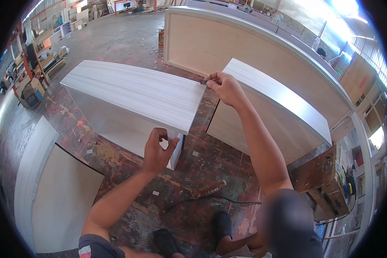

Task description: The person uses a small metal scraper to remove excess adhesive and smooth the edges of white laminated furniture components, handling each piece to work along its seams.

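Note:
In front of me lies a drawer [133, 92] with a pale, wood-grained front panel facing up and a white box beneath it. My left hand [157, 152] is at the panel's near right corner, fingers curled and thumb held apart, with nothing visible in the grasp. Stretched out past the panel's far right corner, my right hand [225, 88] has thumb and fingers pinched together. Something small and dark shows at those fingertips, too small to name. Whether that hand touches the panel is hard to tell.
A similar drawer [262, 124] stands to the right, another [58, 193] at the left. Behind rises a long pale cabinet [245, 51]. On the stained floor lie a brown bottle [208, 189] and a black cable [228, 199]. A wooden box [318, 174] stands at right.

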Motion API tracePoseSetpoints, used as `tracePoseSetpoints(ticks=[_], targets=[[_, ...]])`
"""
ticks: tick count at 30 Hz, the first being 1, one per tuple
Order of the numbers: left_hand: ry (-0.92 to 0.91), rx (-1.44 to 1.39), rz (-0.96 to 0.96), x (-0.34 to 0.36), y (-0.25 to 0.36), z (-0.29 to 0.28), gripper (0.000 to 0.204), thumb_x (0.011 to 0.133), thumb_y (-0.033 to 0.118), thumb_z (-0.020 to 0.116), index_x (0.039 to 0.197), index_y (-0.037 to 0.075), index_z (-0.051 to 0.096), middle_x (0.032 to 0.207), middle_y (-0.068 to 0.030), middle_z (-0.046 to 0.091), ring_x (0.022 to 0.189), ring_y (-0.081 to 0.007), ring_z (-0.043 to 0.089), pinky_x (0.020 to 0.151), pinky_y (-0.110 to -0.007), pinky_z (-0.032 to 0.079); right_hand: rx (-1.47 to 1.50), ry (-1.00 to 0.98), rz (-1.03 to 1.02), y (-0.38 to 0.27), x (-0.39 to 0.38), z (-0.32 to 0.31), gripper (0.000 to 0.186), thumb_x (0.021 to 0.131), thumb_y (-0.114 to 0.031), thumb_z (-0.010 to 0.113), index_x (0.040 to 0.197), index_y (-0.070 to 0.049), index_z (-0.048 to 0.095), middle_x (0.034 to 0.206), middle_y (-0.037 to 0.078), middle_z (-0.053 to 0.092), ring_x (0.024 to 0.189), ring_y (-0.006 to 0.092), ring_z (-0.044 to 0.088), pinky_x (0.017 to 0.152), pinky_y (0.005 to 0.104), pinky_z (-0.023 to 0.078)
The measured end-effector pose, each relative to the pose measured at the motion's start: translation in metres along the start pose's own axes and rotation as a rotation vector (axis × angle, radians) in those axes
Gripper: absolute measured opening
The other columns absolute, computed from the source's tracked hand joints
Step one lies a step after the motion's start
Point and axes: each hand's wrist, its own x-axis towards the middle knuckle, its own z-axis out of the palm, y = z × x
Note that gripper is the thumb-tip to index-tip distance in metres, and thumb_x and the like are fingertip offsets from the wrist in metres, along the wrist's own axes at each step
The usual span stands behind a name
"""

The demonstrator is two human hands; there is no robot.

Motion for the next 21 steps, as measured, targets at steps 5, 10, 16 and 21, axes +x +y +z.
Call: tracePoseSetpoints(ticks=[5, 10, 16, 21], targets=[[-0.024, 0.006, -0.048, 0.000, 0.001, -0.004, 0.039, 0.093, 0.024, 0.083, 0.102, 0.001, 0.053, 0.089, -0.0112, 0.057, 0.082, -0.0259, 0.054, 0.077, -0.040, 0.048, -0.037, 0.008, -0.010, -0.015, -0.017, 0.004, 0.024, 0.097, -0.018, 0.070, 0.115, -0.004, 0.075, 0.090, 0.008, 0.075, 0.083, 0.0197, 0.069, 0.074, 0.0360, 0.054], [-0.015, -0.026, -0.047, 0.000, 0.003, 0.003, 0.039, 0.092, 0.023, 0.084, 0.101, 0.002, 0.053, 0.089, -0.0109, 0.056, 0.082, -0.0259, 0.054, 0.077, -0.040, 0.048, -0.048, 0.034, -0.032, -0.013, -0.014, 0.001, 0.021, 0.100, -0.018, 0.071, 0.114, -0.001, 0.074, 0.092, 0.008, 0.075, 0.086, 0.0142, 0.067, 0.081, 0.0329, 0.053], [-0.017, 0.023, -0.087, 0.002, 0.004, -0.003, 0.038, 0.091, 0.023, 0.084, 0.101, 0.002, 0.054, 0.088, -0.0099, 0.059, 0.084, -0.0254, 0.056, 0.079, -0.040, 0.049, -0.063, 0.016, -0.109, -0.038, -0.049, 0.010, 0.021, 0.098, -0.019, 0.070, 0.111, -0.004, 0.076, 0.091, 0.012, 0.076, 0.083, 0.0224, 0.071, 0.078, 0.0379, 0.055], [-0.062, 0.055, -0.123, 0.000, 0.003, -0.002, 0.035, 0.092, 0.018, 0.082, 0.109, 0.002, 0.056, 0.096, -0.0117, 0.066, 0.088, -0.0266, 0.064, 0.083, -0.040, 0.053, -0.046, -0.085, -0.124, -0.066, -0.097, 0.016, 0.020, 0.099, -0.014, 0.071, 0.113, 0.000, 0.073, 0.089, 0.009, 0.074, 0.083, 0.0136, 0.068, 0.079, 0.0325, 0.054]])
